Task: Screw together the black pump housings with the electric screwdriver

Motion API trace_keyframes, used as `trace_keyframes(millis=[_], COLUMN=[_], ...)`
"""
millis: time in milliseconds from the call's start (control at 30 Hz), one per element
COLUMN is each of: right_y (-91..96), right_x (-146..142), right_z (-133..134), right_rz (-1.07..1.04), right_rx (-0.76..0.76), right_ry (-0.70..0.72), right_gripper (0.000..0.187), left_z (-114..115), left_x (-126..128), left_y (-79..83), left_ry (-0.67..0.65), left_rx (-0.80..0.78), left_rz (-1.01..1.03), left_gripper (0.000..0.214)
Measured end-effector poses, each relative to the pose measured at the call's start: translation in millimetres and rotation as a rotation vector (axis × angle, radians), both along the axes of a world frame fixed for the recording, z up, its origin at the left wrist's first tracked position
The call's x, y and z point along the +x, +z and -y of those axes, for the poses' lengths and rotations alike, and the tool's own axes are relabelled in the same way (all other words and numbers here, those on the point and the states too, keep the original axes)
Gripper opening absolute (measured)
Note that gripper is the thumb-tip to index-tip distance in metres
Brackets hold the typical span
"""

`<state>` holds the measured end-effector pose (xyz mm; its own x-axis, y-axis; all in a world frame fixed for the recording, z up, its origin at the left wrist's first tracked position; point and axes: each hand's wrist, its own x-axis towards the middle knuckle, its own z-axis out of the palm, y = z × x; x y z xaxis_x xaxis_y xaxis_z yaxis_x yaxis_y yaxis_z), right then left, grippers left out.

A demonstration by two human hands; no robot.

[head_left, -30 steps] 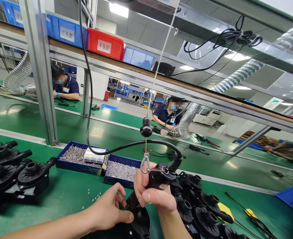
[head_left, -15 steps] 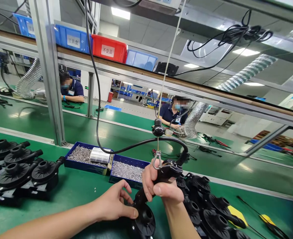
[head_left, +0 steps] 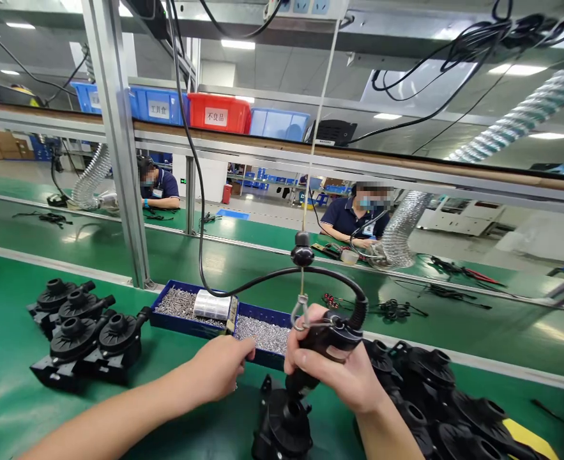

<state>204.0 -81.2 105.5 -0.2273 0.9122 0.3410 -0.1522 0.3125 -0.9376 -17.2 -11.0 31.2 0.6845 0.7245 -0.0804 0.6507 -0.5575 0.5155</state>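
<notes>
My right hand (head_left: 339,374) is wrapped round a black electric screwdriver (head_left: 322,348) that hangs from a cord and hook overhead. Its lower end stands over a black round pump housing (head_left: 284,425) on the green mat in front of me. My left hand (head_left: 221,367) reaches out at the near edge of the blue tray of small silver screws (head_left: 262,335). Its fingers are curled together, and I cannot see anything in them.
A second blue tray (head_left: 181,306) holds longer screws and a clear box. Black pump housings stand in a group at the left (head_left: 85,332) and lie piled at the right (head_left: 435,396). An aluminium post (head_left: 119,147) rises at the left. Two other people sit beyond.
My left hand has left the pump housing and moved up to the screw tray. The view has tilted up and shifted. My right hand still grips the screwdriver.
</notes>
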Motion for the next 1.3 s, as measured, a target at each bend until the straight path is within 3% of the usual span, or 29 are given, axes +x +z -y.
trace_keyframes(millis=[100,333,567,700,1000,1300], right_y=[7.9,1.5,-3.5,-2.8,7.1,15.8], right_x=[-2.3,4.6,5.1,5.4,-2.7,-7.9], right_z=[1.4,-4.0,-3.6,-3.1,9.2,13.1], right_rz=[0.024,0.087,0.084,0.105,0.061,0.188], right_rx=[0.004,0.066,0.062,0.048,-0.062,-0.093], right_ry=[-0.041,0.048,0.059,0.041,-0.064,-0.192], right_gripper=[0.032,0.017,0.020,0.025,0.032,0.035], left_z=[-5.6,-7.7,-7.6,-1.9,12.6,7.8], left_x=[-1.6,3.7,5.6,8.1,26.6,38.4], left_y=[-2.1,-18.7,-25.3,-35.9,-52.9,-74.4], left_ry=[-0.017,-0.046,-0.001,0.043,0.152,0.244], left_rx=[0.045,0.033,-0.007,-0.066,-0.523,-0.950], left_rz=[-0.226,-0.296,-0.253,-0.099,0.384,0.504], left_gripper=[0.049,0.050,0.048,0.044,0.032,0.038])
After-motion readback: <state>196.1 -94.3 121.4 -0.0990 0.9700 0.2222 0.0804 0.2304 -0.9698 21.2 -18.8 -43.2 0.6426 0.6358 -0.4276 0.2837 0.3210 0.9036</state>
